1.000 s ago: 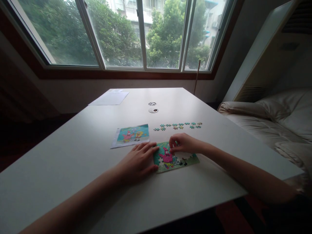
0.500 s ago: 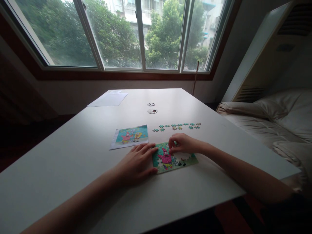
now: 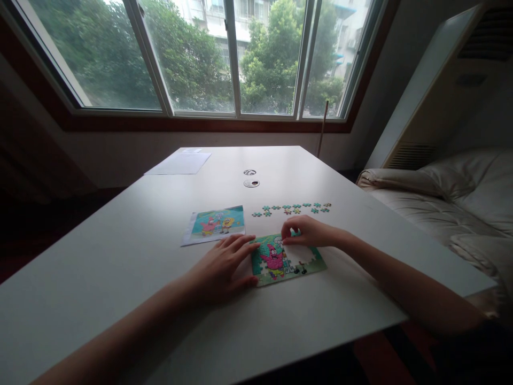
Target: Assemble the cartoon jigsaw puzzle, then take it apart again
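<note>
On my feed, the puzzle (image 3: 276,262) is lying face up at the near part of the table (image 3: 132,230), slightly turned, with a pink figure showing at its left and a white gap opening right of centre. The left hand (image 3: 228,267) is bracing it: I am seeing its fingers spreading at the upper left corner and its thumb touching the left edge, grasping nothing. The right hand (image 3: 308,231) is curling over the upper middle, thumb and forefinger closing near the gap; whether they are pinching a piece, I am unable to tell. Loose pieces (image 3: 296,206), mostly teal, are lying in two rows just beyond. The print (image 3: 216,222) is lying near the left hand, showing cartoon figures on teal. Farther out, two discs (image 3: 251,183) are sitting along the table's middle, and papers (image 3: 178,163) are covering its far left corner. A sofa (image 3: 441,203) is standing at right; a window (image 3: 264,64) is lighting everything from behind.
</note>
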Demonstrator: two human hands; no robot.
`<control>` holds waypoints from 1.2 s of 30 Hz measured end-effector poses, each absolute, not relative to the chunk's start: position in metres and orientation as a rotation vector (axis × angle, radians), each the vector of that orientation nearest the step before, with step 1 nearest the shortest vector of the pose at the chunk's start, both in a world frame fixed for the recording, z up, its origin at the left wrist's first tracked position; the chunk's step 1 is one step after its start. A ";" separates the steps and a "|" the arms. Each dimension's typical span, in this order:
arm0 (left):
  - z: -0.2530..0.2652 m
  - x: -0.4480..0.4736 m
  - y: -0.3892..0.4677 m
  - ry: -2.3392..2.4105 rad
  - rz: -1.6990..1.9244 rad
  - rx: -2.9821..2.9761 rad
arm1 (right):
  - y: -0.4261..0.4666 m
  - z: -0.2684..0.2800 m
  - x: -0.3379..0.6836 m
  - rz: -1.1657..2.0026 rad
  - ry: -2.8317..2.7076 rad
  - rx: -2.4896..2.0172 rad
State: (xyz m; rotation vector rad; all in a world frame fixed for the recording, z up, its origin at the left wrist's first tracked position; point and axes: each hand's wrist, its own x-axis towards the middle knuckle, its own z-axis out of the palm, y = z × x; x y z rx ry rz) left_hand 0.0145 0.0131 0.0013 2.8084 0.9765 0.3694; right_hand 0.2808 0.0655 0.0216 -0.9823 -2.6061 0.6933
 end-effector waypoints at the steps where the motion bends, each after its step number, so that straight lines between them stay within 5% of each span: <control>1: 0.003 0.014 0.013 0.953 0.378 2.792 | 0.069 0.023 0.285 0.683 -2.601 -1.010; 36: 0.020 0.011 0.008 0.667 0.408 2.638 | 0.102 0.024 0.333 0.830 -2.654 -1.410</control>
